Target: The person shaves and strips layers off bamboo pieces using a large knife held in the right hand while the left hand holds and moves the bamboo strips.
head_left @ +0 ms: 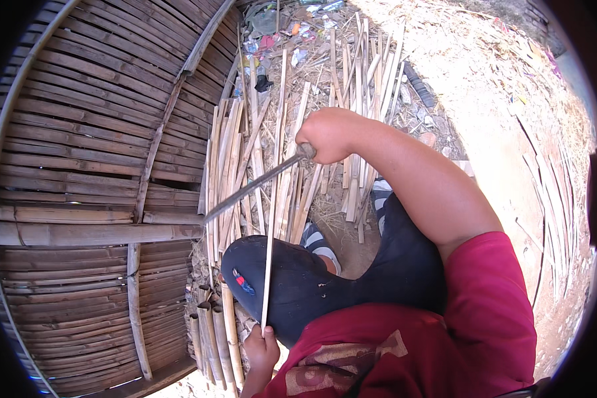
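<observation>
My right hand (330, 134) is wrapped round the handle of a machete (251, 186), held out over the ground ahead of my knees. Its long dark blade slants down to the left, the tip close to the bamboo wall's horizontal pole. Low in the view, my left hand (261, 348) pinches the near end of a thin pale bamboo strip (268, 278). That strip passes over my bent knee and runs away from me, crossing the blade's line; whether blade and strip touch I cannot tell. Many split bamboo strips (229, 156) lie on the ground beyond my feet.
A slatted bamboo wall (99, 126) rises on the left. Uncut bamboo poles (219, 338) lie beside my left hand. More strips (358, 86) are piled ahead, near a dark tube-like piece (418, 85) and scattered litter (298, 30). Further strips (556, 219) rest on the right.
</observation>
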`<state>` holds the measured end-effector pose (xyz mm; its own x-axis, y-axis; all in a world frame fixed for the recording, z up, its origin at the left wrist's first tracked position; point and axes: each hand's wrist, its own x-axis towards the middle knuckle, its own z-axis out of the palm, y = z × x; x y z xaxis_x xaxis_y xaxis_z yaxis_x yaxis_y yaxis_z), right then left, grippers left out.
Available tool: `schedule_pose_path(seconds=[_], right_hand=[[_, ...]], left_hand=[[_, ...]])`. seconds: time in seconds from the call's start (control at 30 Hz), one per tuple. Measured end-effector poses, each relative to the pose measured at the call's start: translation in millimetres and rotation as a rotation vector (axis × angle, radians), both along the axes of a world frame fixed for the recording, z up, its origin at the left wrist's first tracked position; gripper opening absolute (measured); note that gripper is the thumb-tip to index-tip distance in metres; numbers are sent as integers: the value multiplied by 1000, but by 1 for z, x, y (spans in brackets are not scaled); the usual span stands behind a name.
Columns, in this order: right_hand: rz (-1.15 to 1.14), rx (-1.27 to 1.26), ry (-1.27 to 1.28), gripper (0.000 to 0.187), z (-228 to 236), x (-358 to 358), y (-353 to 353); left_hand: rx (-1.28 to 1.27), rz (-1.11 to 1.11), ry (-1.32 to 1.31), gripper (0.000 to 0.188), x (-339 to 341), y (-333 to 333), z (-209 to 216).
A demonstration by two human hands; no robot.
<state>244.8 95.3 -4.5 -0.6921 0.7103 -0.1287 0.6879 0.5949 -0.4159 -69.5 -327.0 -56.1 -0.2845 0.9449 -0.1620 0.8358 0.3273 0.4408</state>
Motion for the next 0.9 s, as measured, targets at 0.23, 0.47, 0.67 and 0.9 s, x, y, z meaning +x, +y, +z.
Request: schedule_pose_path(seconds=[0.23, 0.47, 0.67, 0.9], right_hand=[[-159, 164, 337, 24, -36, 11, 18], [14, 109, 114, 19, 0, -6, -7], [-238, 88, 204, 34, -13, 14, 25], [31, 123, 121, 21, 14, -6, -15]], left_hand=[[34, 30, 44, 61, 9, 2, -3], [88, 27, 84, 54, 7, 0, -12], [78, 43, 86, 56, 9, 1, -7], [128, 15, 119, 55, 8, -1, -17]])
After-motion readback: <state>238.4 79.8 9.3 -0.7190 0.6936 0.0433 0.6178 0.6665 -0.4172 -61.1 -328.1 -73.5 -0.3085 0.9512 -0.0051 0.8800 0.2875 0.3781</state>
